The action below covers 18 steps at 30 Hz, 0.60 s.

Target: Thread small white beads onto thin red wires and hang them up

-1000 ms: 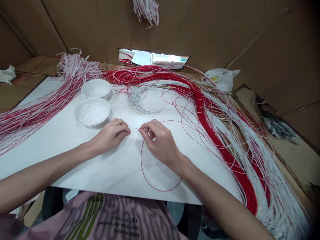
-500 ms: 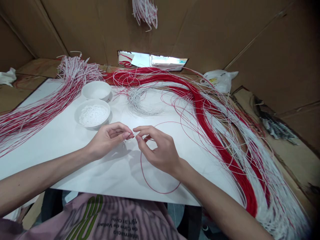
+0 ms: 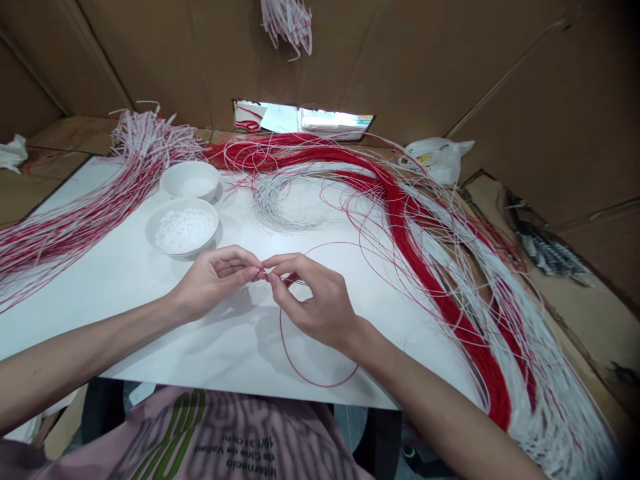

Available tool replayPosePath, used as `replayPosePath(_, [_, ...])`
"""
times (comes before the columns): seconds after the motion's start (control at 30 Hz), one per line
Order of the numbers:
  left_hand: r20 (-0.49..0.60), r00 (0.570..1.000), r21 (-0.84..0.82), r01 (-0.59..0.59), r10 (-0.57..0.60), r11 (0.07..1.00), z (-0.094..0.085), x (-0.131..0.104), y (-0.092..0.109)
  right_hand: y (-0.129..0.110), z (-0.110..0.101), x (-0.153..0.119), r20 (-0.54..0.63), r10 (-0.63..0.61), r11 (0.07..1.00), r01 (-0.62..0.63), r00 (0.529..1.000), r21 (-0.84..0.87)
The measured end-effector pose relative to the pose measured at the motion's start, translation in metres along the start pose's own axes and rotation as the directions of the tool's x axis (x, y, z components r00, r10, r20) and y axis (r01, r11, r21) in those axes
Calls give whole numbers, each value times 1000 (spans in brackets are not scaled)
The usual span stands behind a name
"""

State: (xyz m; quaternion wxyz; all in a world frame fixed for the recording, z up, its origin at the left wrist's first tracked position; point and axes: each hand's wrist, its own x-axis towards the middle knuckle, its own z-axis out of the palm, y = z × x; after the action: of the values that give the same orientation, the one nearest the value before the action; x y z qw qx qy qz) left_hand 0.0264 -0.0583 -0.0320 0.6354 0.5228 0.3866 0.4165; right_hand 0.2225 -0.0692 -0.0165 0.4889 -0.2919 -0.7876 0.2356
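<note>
My left hand is closed in a pinch, thumb against forefinger, with a tiny whitish piece showing at the tips; its exact shape is too small to make out. Meeting it fingertip to fingertip, my right hand pinches a thin red wire, which trails below and behind the hand in a wide loop over the white table. Beyond my left hand stands a white bowl filled with small white pieces. A second white bowl sits just behind it; its contents are hard to tell.
On the left lies a bundle of red and white strands with thick whitish ends. A long red wire bundle and white wires curve down the right side. Thin white wires lie mid-table. A plastic bag rests near the cardboard wall.
My right hand has shifted slightly left, closing the small gap so its fingertips now meet those of my left hand. The left hand stays nearly in place.
</note>
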Motion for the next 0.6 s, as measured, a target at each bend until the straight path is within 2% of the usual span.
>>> replayPosePath(0.37, [-3, 1000, 11, 6, -6, 1000, 0, 0, -1, 2, 0, -1, 9, -6, 1000, 6, 1000, 5])
replayPosePath(0.6, [-24, 999, 120, -41, 45, 992, 4, -2, 4, 4, 0, -2, 10, -21, 999, 21, 1000, -34])
